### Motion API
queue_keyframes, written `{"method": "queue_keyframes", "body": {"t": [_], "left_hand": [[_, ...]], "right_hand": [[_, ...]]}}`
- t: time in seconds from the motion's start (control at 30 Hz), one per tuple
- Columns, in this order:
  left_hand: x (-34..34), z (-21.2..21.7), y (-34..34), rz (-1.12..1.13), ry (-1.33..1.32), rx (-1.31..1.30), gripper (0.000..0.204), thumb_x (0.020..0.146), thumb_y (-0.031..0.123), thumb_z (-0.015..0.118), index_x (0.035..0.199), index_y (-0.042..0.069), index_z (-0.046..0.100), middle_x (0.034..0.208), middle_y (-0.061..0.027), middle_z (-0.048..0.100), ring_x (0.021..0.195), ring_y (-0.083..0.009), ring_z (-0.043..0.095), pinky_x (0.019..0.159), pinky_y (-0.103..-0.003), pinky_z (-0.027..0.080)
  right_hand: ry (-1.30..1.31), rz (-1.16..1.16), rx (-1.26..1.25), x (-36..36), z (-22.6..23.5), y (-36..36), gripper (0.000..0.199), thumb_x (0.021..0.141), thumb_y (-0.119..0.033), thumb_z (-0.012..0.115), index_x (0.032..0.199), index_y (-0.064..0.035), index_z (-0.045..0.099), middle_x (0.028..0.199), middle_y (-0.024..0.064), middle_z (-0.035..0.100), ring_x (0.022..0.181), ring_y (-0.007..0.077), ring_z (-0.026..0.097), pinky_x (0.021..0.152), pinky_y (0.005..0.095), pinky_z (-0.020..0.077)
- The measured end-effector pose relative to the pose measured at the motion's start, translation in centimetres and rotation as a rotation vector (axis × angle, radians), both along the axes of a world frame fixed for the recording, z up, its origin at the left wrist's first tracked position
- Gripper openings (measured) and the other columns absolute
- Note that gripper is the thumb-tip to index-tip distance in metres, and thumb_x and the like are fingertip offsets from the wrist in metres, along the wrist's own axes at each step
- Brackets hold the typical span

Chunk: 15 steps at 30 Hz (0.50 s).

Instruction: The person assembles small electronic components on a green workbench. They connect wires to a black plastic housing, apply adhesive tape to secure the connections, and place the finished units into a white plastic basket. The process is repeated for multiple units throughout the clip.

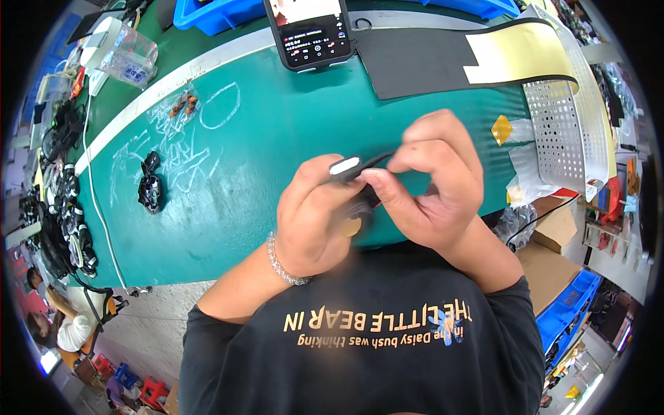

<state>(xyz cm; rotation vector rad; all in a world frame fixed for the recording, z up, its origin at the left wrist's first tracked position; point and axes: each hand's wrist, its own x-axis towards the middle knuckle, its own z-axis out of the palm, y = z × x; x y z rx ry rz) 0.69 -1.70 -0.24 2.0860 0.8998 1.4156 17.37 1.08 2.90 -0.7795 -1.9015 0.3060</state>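
Over the near part of the green bench, my left hand (308, 214) is closed around a small black device with a white oblong face (345, 166). A thin black strip or cord (377, 160) runs from the device to my right hand (439, 183), whose thumb and fingers pinch around it; the fingers are partly blurred. Below the device, a dark part and a small yellow piece (352, 227) show beside my left palm, too blurred to name. To the left on the bench lies a small black bundled item (150, 185).
A phone (311, 34) stands at the far edge beside a black mat (422, 66) with a yellow sheet. A perforated metal basket (564, 131) is at the right. Small orange parts in clear plastic (183, 105) lie far left. Bundled black cables (66, 214) hang along the left edge.
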Motion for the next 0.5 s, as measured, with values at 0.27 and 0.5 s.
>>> {"method": "queue_keyframes", "body": {"t": [0.27, 0.5], "left_hand": [[0.05, 0.07, 0.07, -0.012, 0.002, 0.005, 0.041, 0.057, -0.013, 0.061, 0.096, -0.002, 0.055, 0.101, -0.0191, 0.056, 0.086, -0.0296, 0.058, 0.07, -0.034, 0.05], [0.15, 0.29, 0.22, -0.012, 0.001, 0.002, 0.035, 0.059, -0.011, 0.064, 0.092, -0.002, 0.056, 0.098, -0.0177, 0.056, 0.079, -0.0282, 0.06, 0.065, -0.034, 0.05]], "right_hand": [[-0.011, -0.016, -0.11, -0.45, 0.22, -0.24, 0.017, 0.069, -0.004, 0.071, 0.08, -0.0003, 0.058, 0.068, 0.0075, 0.054, 0.057, 0.0163, 0.046, 0.051, 0.0259, 0.0372], [0.06, 0.022, -0.216, -0.77, 0.45, -0.29, 0.018, 0.068, -0.006, 0.069, 0.081, -0.0014, 0.058, 0.066, 0.0082, 0.052, 0.057, 0.0223, 0.048, 0.051, 0.0314, 0.0387]]}}
